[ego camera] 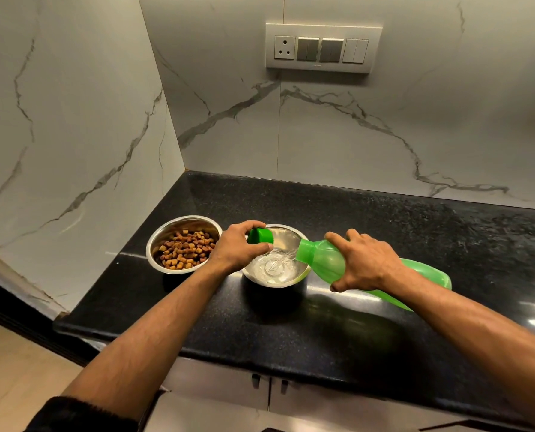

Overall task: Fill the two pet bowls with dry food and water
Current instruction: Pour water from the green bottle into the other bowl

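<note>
- The green bottle (347, 266) is gripped around its body by the right hand (364, 265), fingers curled over it, and is tipped so the open neck hangs over the right bowl's rim
- Water is being poured into the steel water bowl (275, 260) on the black worktop (384, 232); the level looks shallow, though glare makes this hard to judge
- The green cap (260, 236) is pinched in the left hand (239, 247), which is held at the bowl's near-left rim, probably to steady it and keep the cap ready
- The food bowl (183, 243), just beside on the left, is already filled with brown kibble (185, 249), so only the water is judged to be outstanding
</note>
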